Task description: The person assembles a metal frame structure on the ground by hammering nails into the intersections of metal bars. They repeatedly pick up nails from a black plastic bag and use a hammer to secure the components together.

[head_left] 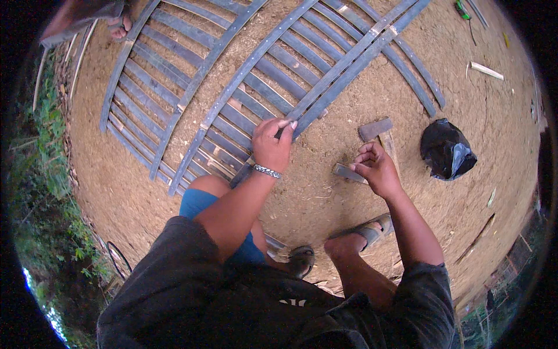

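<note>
My left hand [272, 144], with a chain bracelet at the wrist, is closed at the near end of a dark slatted frame [264, 96]. Its thumb and forefinger pinch the end of a long dark rail [343, 61]. To the right, my right hand [379, 170] hovers over the dirt with its fingers curled together; whatever they hold is too small to make out. Beside it lies a hammer [376, 128], its wooden handle partly behind the hand. A short dark flat piece [347, 173] shows just left of the right fingers.
A second slatted frame [168, 43] lies at the far left, with another person's hand [120, 26] at its edge. A black plastic bag [447, 150] sits on the right. Beyond it are a pale wood strip [486, 71] and a green tool [462, 10]. Plants [49, 151] border the left.
</note>
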The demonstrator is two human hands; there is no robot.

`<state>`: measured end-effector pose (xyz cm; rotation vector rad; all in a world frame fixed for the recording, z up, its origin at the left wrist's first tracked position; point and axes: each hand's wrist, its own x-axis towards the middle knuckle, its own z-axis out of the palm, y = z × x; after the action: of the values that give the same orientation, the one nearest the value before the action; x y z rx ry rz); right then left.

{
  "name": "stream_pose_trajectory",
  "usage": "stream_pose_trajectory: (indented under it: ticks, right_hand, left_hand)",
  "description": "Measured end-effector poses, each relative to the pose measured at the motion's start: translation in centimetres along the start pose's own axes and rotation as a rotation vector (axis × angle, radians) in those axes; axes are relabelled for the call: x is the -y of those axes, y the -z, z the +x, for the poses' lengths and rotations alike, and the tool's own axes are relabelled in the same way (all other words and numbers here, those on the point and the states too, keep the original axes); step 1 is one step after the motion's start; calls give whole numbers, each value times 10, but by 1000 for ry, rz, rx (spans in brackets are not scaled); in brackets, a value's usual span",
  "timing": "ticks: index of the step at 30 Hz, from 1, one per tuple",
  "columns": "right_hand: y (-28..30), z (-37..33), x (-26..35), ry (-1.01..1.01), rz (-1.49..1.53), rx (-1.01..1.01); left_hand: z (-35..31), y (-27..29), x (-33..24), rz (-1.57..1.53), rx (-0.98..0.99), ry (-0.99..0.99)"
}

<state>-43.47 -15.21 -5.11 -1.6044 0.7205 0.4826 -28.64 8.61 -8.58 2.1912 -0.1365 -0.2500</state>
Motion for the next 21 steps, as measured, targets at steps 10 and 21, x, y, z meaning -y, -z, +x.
stream_pose_trajectory:
  ticks: [10, 21]
  right_hand:
    - [-24, -3, -23, -72, 4, -15]
    - [-32, -11, -8, 80, -293, -122]
  left_hand:
    - [15, -15, 24, 178, -64, -256]
    - [15, -16, 23, 185, -104, -265]
